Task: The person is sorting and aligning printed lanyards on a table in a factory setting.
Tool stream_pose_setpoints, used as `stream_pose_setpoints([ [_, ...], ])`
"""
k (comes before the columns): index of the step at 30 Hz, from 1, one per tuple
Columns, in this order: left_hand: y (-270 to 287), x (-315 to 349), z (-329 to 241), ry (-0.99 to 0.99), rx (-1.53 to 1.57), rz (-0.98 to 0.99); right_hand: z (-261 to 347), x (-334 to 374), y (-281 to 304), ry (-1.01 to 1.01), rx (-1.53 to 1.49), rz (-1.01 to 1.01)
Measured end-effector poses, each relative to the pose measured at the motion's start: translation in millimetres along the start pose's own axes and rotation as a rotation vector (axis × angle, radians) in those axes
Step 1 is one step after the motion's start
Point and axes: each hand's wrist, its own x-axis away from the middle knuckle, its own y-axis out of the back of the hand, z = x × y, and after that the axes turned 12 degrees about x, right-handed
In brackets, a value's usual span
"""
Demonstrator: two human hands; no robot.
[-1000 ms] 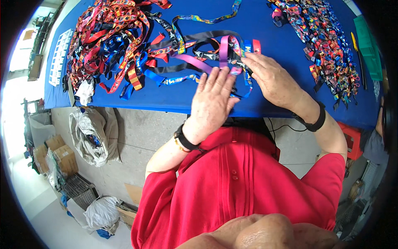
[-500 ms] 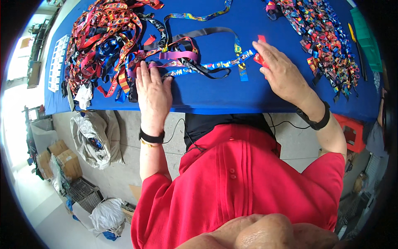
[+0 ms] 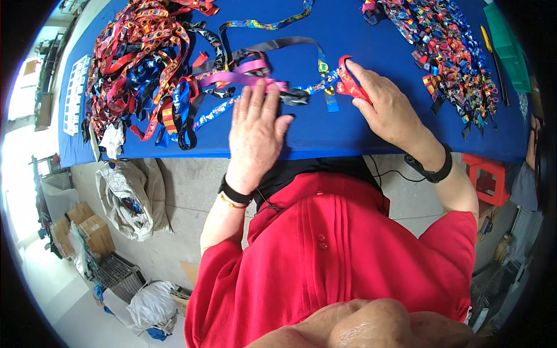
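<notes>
My left hand [image 3: 255, 130] lies flat with its fingers stretched out over several loose printed straps. Beneath and just beyond its fingertips are a purple strap [image 3: 233, 77] and a black patterned strap [image 3: 295, 97], partly hidden by the hand. My right hand [image 3: 390, 110] pinches a short folded red printed strap [image 3: 350, 87] between thumb and fingers. Under that red piece runs a blue printed strap [image 3: 317, 87], reaching leftward behind my left hand. Close by, a dark grey strap [image 3: 277, 44] with a coloured printed end curves down to the same spot.
A tangled heap of printed straps [image 3: 145, 64] covers the table's left side. Bundled small coloured pieces [image 3: 452, 64] lie at the right, beside a yellow pen-like tool [image 3: 486, 39] and a green sheet [image 3: 507, 49]. The blue tablecloth [image 3: 325, 138] ends near my waist. A red stool [image 3: 486, 181] stands below.
My left hand has moved right across the straps, and the purple and black ones have shifted with it. The red strap now shows more in my right hand, which stays nearly in place.
</notes>
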Motion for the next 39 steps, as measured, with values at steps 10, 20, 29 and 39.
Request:
stream_pose_setpoints([
  [10, 26.3, 4.1, 78.2, 0.211, -0.156, -0.116, 0.7, 16.2, -0.6, -0.084, -0.002, -0.065],
  [20, 12.1, -3.2, -17.1, 0.044, -0.092, -0.056, 13.4, 22.6, -2.3, -0.067, 0.029, -0.070],
  [29, -23.4, -21.2, -44.7, -0.262, 0.150, 0.162, 25.2, 32.6, 1.5, -0.002, -0.028, -0.003],
  [39, 4.6, -25.2, -4.8, -0.015, -0.087, 0.020, -3.9, 71.3, 15.5, 0.031, 0.192, 0.077],
])
